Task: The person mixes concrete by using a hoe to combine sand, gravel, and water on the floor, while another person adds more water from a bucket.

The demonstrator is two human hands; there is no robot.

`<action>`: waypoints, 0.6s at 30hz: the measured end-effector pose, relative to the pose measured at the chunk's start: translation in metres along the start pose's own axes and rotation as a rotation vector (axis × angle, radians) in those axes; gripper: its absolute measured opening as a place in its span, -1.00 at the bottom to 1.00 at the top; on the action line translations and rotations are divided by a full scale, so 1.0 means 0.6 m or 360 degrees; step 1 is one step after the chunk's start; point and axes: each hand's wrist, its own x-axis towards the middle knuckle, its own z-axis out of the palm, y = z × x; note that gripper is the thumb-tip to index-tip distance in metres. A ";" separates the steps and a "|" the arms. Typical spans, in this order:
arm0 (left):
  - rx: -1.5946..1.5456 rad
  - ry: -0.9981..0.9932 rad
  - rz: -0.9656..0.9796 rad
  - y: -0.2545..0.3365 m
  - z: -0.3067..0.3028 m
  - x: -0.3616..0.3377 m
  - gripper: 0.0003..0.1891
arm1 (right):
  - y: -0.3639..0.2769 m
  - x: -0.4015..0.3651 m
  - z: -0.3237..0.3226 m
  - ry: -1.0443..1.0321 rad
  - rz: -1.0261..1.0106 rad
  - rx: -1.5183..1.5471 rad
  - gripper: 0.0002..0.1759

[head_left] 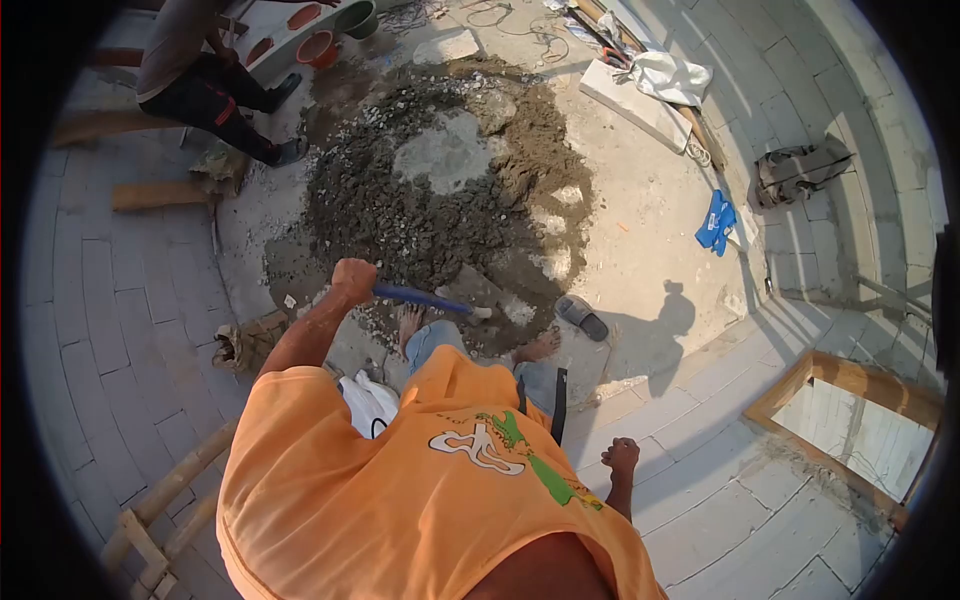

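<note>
Left hand (353, 280) clamped on straight blue handle (420, 297), near lumpy grey gravelly heap (400, 222); right hand (622, 455) well apart, fingers curled in.

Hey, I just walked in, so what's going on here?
Someone in an orange shirt stands at the edge of a rough grey heap on the floor. Their left hand grips a blue handle; what tool it belongs to is unclear. The right hand is curled, with nothing visible in it. Another person is left of the heap.
</note>
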 end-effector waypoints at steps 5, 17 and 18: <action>-0.0064 0.0030 -0.0150 0.070 0.017 -0.034 -0.87 | -0.087 0.043 -0.111 0.0035 -0.0196 -0.0035 -0.77; -0.0122 0.0238 -0.0324 0.149 0.070 -0.086 -0.93 | -0.097 0.105 -0.079 -0.0339 -0.0159 -0.0521 -0.65; -0.0135 0.0204 -0.0316 0.154 0.070 -0.090 -0.93 | -0.114 0.106 -0.078 -0.0343 -0.0184 -0.0500 -0.65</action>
